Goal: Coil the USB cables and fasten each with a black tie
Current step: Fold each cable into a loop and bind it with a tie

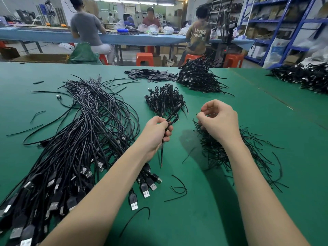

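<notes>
The left hand (158, 132) grips a folded USB cable (171, 118), holding its coil; the right hand (219, 119) pinches a black tie (201, 109) for wrapping.

Both forearms enter from the bottom edge of the frame, bare, and converge toward the centre. The left forearm runs diagonally from the lower left up to the middle. The left hand (157, 133) sits at frame centre, fingers curled into a fist, thumb on top, gripping a folded cable (171, 118). The right forearm rises from the lower right, nearly upright. The right hand (219, 119) is right of centre, back of the hand toward the camera, wrist bent, fingers curled inward, fingertips pinching a thin tie (201, 110). The hands are apart, not touching.
</notes>
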